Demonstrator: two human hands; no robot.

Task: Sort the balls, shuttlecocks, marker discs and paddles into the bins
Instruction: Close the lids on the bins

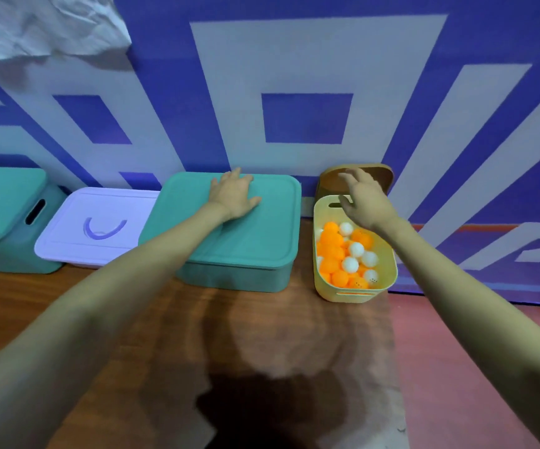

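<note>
While the left hand (233, 193) lies flat with fingers spread on the lid of the teal bin (236, 228), the right hand (364, 199) hangs with loose, spread fingers over the yellow bin's (352, 291) far end. Orange and white balls (348, 254) fill that open bin, whose brown lid (333, 179) stands behind it against the wall.

4 bins (352, 286): 3 lidded, 1 open. Balls: roughly 7 white (350, 264), a dozen-odd orange (330, 264).
</note>
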